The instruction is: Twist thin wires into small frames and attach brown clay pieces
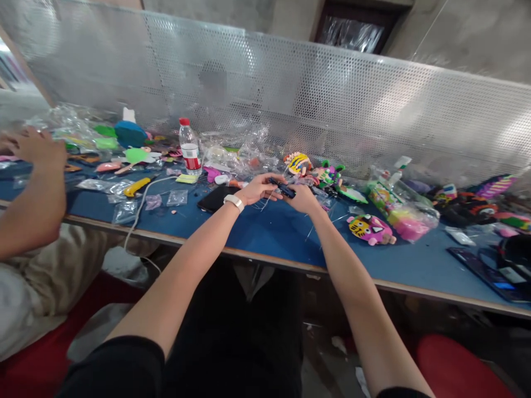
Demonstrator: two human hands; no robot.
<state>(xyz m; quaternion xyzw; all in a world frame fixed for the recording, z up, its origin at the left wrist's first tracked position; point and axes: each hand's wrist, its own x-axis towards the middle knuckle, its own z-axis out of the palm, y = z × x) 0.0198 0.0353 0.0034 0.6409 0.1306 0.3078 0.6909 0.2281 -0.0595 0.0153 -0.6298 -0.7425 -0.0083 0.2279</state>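
Over the blue table [265, 232], my left hand [258, 189] and my right hand [303, 198] meet around a small dark object [285, 189], black with a bluish sheen. Its kind is not clear; fingers cover part of it. My left fingers close on its left end and my right fingers on its right end. Thin pale threads hang below the hands. Left of my wrist lies a flat black phone-like slab [215, 198]. A pink and yellow tiger-faced craft piece [371, 229] rests to the right of my right hand.
A co-worker's hand [35, 146] is at the far left. A bottle with red cap [189, 149] stands behind a yellow utility knife [136, 187] and a white cable [143, 202]. Plastic bags and foam pieces line the perforated metal screen [265, 77]. A phone [485, 273] lies right.
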